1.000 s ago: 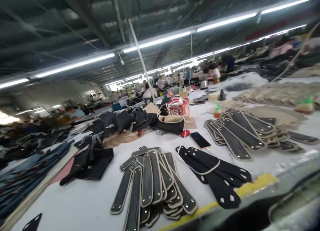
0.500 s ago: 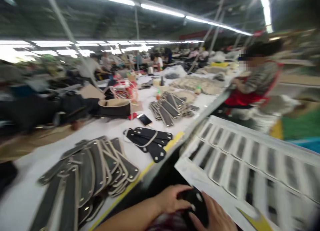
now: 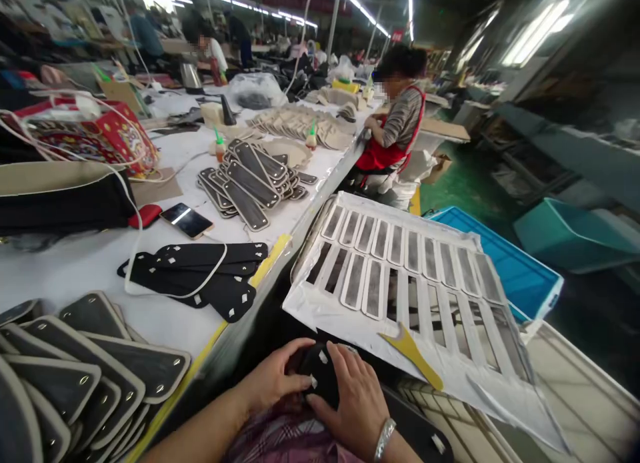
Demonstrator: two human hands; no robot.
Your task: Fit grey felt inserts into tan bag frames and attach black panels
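Both hands hold a long black panel (image 3: 324, 377) with small whitish metal-looking bits on it, low in front of my body. My left hand (image 3: 275, 377) pinches its left edge with thumb and fingers. Across the right side of the panel lies my right hand (image 3: 354, 399), its fingers bent over the top and its thumb near the middle. The panel's far end shows at the lower right, past my wrist. On the table to the left are several similar black panels (image 3: 220, 259) with a white cord across them. Beside my right hand is a white slotted frame (image 3: 310, 301) holding grey panels.
A yellow forked tool (image 3: 415, 356) lies on the frame's near edge. Grey light-edged panels (image 3: 65, 376) are piled at left, with another pile (image 3: 247, 179) farther back. A phone (image 3: 187, 220) rests on the table. A seated co-worker (image 3: 397, 116) and a blue bin (image 3: 500, 256) are beyond.
The view has swung right and down, bringing the frame and the blue bin more into sight. Both hands still hold the black panel, with the right hand's fingers now showing across it.
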